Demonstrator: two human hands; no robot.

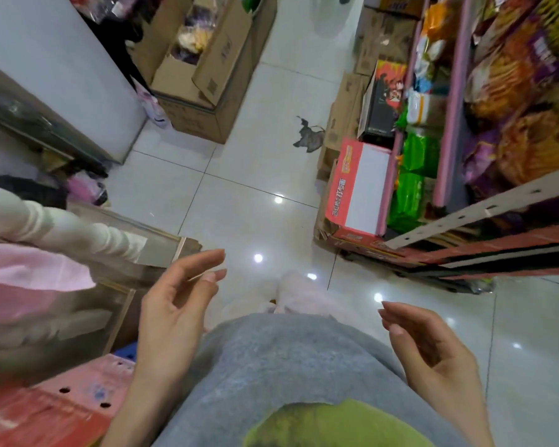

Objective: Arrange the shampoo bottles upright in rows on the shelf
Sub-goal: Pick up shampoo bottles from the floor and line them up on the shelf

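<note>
Hands empty: your left hand (pixel 175 304) and right hand (pixel 433 346) hang over the tiled floor (pixel 246 175), fingers loosely curved and apart, gripping nothing. Shampoo bottles cannot be made out in this view. Shelf (pixel 459 217) to your right carries snack bags (pixel 517 101). Red carton (pixel 355 188) sits beside its base. Cardboard box (pixel 207 69) stands open farther up the aisle.
</note>
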